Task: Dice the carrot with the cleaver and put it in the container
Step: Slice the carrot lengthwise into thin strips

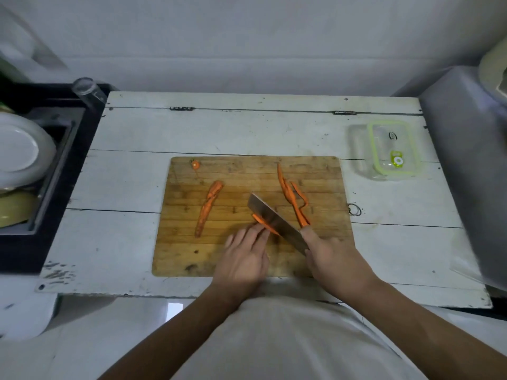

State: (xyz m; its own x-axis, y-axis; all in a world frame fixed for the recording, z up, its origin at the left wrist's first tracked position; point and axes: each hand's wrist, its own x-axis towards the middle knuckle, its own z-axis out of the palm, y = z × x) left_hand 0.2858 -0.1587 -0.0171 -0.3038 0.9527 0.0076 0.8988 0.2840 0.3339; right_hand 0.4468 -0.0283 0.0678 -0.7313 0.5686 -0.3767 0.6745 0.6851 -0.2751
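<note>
On the wooden cutting board my left hand presses a carrot strip down with its fingertips. My right hand grips the cleaver by its handle, and the blade stands on that strip right beside my left fingers. More long carrot strips lie on the board: one group at the left, another at the right. A small carrot end sits near the board's far left corner. The clear container stands at the far right of the table.
A green-rimmed lid leans on the container. The white wooden table carries the board. A black rack with white plates stands to the left, with a glass behind it. A grey bin sits at the right.
</note>
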